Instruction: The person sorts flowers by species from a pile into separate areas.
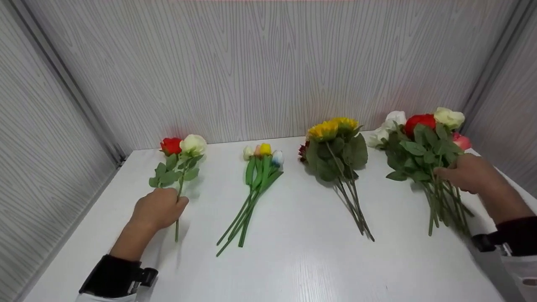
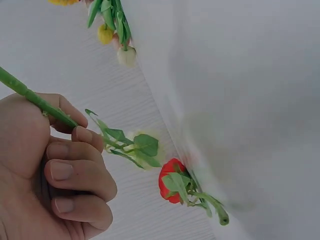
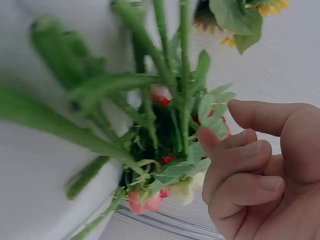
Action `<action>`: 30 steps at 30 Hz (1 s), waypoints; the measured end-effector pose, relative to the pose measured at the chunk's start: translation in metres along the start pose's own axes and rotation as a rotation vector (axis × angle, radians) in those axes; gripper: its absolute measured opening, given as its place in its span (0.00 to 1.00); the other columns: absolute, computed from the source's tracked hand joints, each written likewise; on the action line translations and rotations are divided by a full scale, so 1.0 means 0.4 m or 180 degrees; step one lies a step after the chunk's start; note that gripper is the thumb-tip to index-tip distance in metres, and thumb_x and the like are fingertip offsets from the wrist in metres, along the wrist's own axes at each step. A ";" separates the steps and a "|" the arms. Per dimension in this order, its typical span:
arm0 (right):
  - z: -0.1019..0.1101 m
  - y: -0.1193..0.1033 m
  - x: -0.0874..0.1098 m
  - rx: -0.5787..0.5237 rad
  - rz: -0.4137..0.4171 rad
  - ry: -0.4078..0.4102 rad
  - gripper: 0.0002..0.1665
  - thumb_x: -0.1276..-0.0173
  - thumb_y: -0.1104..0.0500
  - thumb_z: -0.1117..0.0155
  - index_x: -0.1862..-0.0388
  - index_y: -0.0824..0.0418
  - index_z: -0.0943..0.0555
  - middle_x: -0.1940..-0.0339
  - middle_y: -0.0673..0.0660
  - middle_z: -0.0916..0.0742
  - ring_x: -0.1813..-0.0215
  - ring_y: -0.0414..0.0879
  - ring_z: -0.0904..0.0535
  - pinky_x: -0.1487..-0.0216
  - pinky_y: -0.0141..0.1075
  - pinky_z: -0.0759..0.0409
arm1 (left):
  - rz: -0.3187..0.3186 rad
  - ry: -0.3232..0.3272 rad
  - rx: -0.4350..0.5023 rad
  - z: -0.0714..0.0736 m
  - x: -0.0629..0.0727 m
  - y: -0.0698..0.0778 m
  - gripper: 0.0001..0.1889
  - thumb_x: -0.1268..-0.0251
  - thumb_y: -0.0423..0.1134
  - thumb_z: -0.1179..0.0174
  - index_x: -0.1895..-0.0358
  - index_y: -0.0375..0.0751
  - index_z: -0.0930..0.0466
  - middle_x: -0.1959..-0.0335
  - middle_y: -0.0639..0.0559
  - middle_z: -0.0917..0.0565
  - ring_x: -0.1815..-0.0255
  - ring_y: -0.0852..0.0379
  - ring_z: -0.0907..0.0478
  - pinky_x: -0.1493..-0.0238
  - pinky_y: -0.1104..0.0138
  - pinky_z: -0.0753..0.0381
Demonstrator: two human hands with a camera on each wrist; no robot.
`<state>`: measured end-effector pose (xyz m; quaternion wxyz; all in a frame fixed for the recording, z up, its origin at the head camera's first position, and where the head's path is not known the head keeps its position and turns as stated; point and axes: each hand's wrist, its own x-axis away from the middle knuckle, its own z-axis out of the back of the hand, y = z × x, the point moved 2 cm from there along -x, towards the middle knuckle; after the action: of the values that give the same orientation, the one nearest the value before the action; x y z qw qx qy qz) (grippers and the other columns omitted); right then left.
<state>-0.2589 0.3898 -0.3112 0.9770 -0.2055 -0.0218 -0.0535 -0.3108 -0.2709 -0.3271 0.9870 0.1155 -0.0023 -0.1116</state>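
My left hand (image 1: 157, 209) pinches the green stem of a cream-white rose (image 1: 193, 145) between thumb and curled fingers at the left of the table. Beside it is a red rose (image 1: 170, 146), whose cut stem end shows apart from my fingers in the left wrist view. At the right, my right hand (image 1: 470, 173) is by a pile of roses (image 1: 420, 124) in red, white, cream and pink. In the right wrist view its fingers (image 3: 245, 155) are loosely bent, thumb apart from forefinger, with no stem between them. Green stems (image 3: 185, 75) stand just beyond the fingertips.
Several tulips (image 1: 260, 167) with crossed stems lie left of the middle on the white table (image 1: 293, 260). Right of them lie yellow sunflowers (image 1: 325, 131) with a dark red flower (image 1: 302, 152) partly hidden behind the leaves. Grained panels (image 1: 260, 71) enclose the back and sides.
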 end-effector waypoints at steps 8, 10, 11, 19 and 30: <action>0.020 -0.096 0.023 -0.0038 0.0066 0.0310 0.36 0.25 0.41 0.46 0.64 0.76 0.18 0.75 0.63 0.17 0.69 0.53 0.24 0.73 0.38 0.29 | -0.0331 0.0762 -0.0092 0.009 0.020 0.095 0.16 0.32 0.39 0.55 0.80 0.41 0.32 0.87 0.50 0.34 0.84 0.55 0.39 0.84 0.65 0.41; 0.016 -0.133 0.033 -0.0077 0.0143 0.0372 0.36 0.26 0.40 0.45 0.59 0.77 0.17 0.69 0.66 0.15 0.65 0.55 0.21 0.71 0.38 0.28 | -0.0466 0.0943 -0.0142 0.009 0.029 0.123 0.15 0.32 0.38 0.53 0.80 0.40 0.32 0.88 0.51 0.35 0.85 0.56 0.41 0.85 0.66 0.42; 0.014 -0.152 0.040 -0.0102 0.0191 0.0394 0.36 0.26 0.40 0.44 0.57 0.76 0.17 0.67 0.67 0.14 0.63 0.56 0.21 0.70 0.38 0.28 | -0.0542 0.1034 -0.0174 0.009 0.034 0.137 0.15 0.33 0.37 0.53 0.81 0.40 0.32 0.89 0.51 0.36 0.86 0.57 0.43 0.86 0.66 0.42; -0.021 -0.300 0.107 -0.0262 0.0607 0.0430 0.24 0.27 0.46 0.38 0.56 0.68 0.14 0.76 0.53 0.19 0.70 0.47 0.27 0.68 0.39 0.28 | -0.1181 0.1545 -0.0349 0.001 0.081 0.240 0.13 0.38 0.33 0.48 0.81 0.41 0.34 0.90 0.55 0.41 0.86 0.60 0.49 0.86 0.69 0.49; -0.125 -0.450 0.203 -0.0527 0.1303 0.0027 0.11 0.28 0.50 0.36 0.61 0.56 0.14 0.83 0.46 0.24 0.80 0.38 0.32 0.77 0.33 0.31 | -0.1833 0.1568 -0.0459 -0.019 0.163 0.364 0.12 0.38 0.36 0.43 0.79 0.45 0.31 0.90 0.60 0.41 0.88 0.67 0.50 0.87 0.75 0.51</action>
<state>-0.1976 0.1982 -0.2797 0.9473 -0.2850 0.0291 0.1435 -0.2150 -0.1454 -0.3024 0.8918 0.0651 0.2753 -0.3530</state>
